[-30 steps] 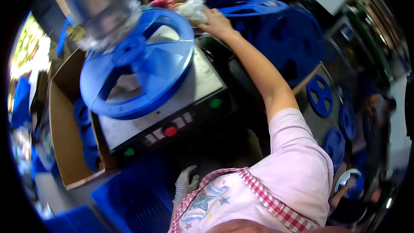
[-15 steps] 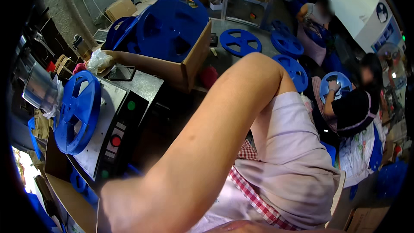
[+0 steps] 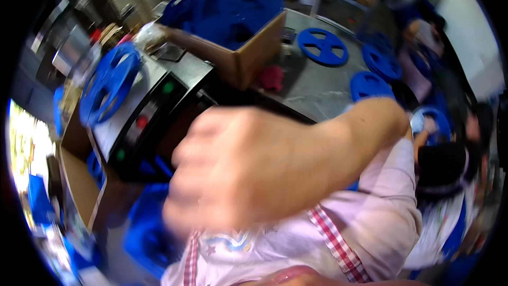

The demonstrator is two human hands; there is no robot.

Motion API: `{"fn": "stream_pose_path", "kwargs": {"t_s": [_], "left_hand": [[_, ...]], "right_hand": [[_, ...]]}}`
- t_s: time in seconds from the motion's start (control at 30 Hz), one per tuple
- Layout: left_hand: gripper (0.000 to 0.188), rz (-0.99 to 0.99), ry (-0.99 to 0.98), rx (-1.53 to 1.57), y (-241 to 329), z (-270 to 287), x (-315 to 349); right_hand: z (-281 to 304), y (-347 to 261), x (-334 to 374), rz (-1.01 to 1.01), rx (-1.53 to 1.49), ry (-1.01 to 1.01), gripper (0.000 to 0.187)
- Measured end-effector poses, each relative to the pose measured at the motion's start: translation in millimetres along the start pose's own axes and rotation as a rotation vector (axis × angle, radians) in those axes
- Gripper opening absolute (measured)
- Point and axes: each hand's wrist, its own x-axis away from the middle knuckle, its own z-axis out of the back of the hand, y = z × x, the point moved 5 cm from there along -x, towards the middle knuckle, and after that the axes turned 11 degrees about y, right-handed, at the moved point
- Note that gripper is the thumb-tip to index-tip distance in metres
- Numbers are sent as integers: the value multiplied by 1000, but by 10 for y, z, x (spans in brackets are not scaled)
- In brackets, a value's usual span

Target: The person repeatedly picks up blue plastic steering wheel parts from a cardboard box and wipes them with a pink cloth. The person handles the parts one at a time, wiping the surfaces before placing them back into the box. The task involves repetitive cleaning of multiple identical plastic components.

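Observation:
Close in front of my chest is my right hand (image 3: 227, 169), its forearm coming in from the right. Its back faces up and the fingers curl inward, smeared by motion. Whatever they may hold is hidden. Below the hand lies a blurred blue plastic thing (image 3: 151, 233); I cannot tell whether they touch. Beyond it to the left, a blue spoked plastic reel disc (image 3: 111, 82) stands tilted on a metal-topped machine (image 3: 119, 127) with red and green buttons. My left hand is out of view.
A cardboard box (image 3: 233, 63) full of blue discs sits at the back. More discs, one a flat disc (image 3: 323, 46), lie on the grey table (image 3: 312, 85). Another open box (image 3: 79, 180) stands at the left. A co-worker in black (image 3: 442, 169) holds a disc at right.
My right forearm has swung from pointing down toward the lower left to lying across my chest, hand raised. The whole view has shifted, with the machine now higher and the blue thing below exposed.

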Motion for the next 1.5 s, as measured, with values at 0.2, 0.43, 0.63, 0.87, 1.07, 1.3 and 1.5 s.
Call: {"fn": "stream_pose_path", "kwargs": {"t_s": [0.2, 0.43, 0.63, 0.87, 1.07, 1.3, 1.5], "left_hand": [[36, 28, 76, -152, 335, 156, -232], [54, 104, 768, 237, 66, 1988, -127], [69, 436, 755, 968, -921, 2716, -1023], [58, 211, 996, 1762, -2083, 3333, -1907], [49, 37, 1240, 1241, -2072, 3812, -2025], [39, -221, 896, 1190, -1650, 4335, -143], [38, 313, 1694, 318, -299, 3960, 2238]], "right_hand": [[-1171, 948, 2292, -846, 20, -222, 62], [-2339, 405, 4707, -1805, -89, -275, 84], [-2164, 143, 4621, -1486, 0, -800, 76], [-1813, 357, 3554, -1236, -194, 16, 35], [-2085, 454, 3678, -1358, -331, 39, 33], [-2370, 604, 3646, -1178, -202, -75, 36], [-2541, 921, 3997, -1142, 76, -216, 61]]}}
